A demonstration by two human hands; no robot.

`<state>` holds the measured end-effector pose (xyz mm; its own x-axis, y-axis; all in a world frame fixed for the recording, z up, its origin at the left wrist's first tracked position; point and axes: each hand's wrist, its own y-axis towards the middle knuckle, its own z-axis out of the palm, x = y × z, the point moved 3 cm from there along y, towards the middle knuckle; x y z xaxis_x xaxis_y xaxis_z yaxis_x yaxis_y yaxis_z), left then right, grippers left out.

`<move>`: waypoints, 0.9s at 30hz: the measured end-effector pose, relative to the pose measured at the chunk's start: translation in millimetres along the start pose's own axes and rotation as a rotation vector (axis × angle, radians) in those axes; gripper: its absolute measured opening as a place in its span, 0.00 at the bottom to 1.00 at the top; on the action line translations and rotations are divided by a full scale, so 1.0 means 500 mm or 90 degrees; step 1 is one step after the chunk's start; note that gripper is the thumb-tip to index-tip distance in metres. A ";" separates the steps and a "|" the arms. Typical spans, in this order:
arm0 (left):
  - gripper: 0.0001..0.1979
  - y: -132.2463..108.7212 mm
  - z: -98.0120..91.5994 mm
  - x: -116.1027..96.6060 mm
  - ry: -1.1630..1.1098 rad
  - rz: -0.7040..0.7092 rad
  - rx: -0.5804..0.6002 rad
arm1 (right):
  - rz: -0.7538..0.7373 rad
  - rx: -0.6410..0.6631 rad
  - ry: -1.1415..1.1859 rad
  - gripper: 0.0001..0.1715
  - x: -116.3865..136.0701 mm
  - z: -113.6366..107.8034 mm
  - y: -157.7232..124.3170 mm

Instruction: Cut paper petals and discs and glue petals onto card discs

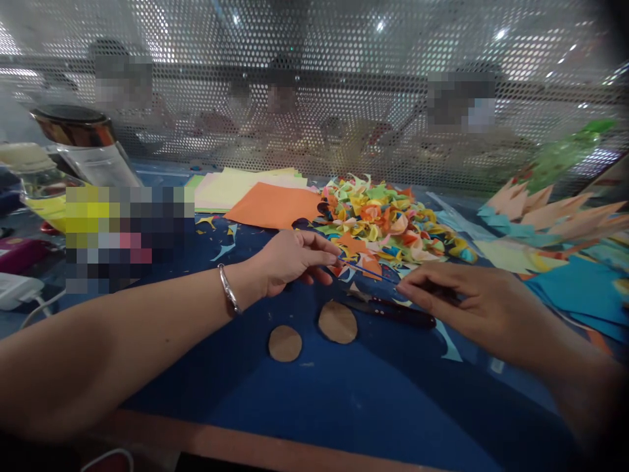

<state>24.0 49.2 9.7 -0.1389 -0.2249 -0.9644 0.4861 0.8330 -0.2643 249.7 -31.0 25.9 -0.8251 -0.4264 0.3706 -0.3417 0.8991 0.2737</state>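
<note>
A thin blue strand (369, 271), perhaps a stick or wire, spans the gap between my hands. My left hand (299, 259), with a silver bangle at its wrist, pinches one end between thumb and fingers. At the other end, the thumb and fingertips of my right hand (457, 298) are closed on it. Below lie two brown cardboard discs, a larger disc (337, 322) and a smaller disc (285, 343). Dark-handled scissors (398, 311) rest on the blue tabletop (314, 400), partly under my right hand.
Beyond my hands is a heap of colourful paper scraps (388, 216), beside orange paper (275, 204) and stacked yellow sheets (246, 187). Folded peach-and-blue paper pieces (550, 213) stand at right, near blue sheets (580, 292). Bottles, including a brown-capped bottle (93, 144), stand left. A perforated panel (344, 39) closes the back.
</note>
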 end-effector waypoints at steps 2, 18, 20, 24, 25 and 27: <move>0.02 0.002 -0.004 0.001 -0.019 0.010 -0.025 | -0.001 0.002 -0.003 0.21 -0.002 0.001 0.000; 0.09 0.011 -0.006 -0.001 0.228 0.224 -0.056 | -0.001 -0.043 -0.017 0.20 -0.022 0.006 -0.004; 0.11 0.015 -0.003 0.002 0.284 0.240 -0.039 | -0.006 -0.051 -0.019 0.19 -0.023 0.005 -0.006; 0.11 0.019 -0.002 0.005 0.398 0.295 -0.043 | -0.002 -0.060 -0.027 0.18 -0.027 0.002 -0.007; 0.10 0.018 -0.002 0.005 0.438 0.321 -0.050 | 0.000 -0.060 -0.032 0.18 -0.027 0.001 -0.007; 0.09 0.018 0.000 0.005 0.510 0.368 -0.060 | 0.000 -0.056 -0.035 0.18 -0.026 0.000 -0.006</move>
<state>27.9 56.1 4.7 -0.4613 0.6080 -0.6462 0.5974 0.7513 0.2804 261.7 -28.2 20.3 -0.8498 -0.4176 0.3217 -0.3025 0.8861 0.3512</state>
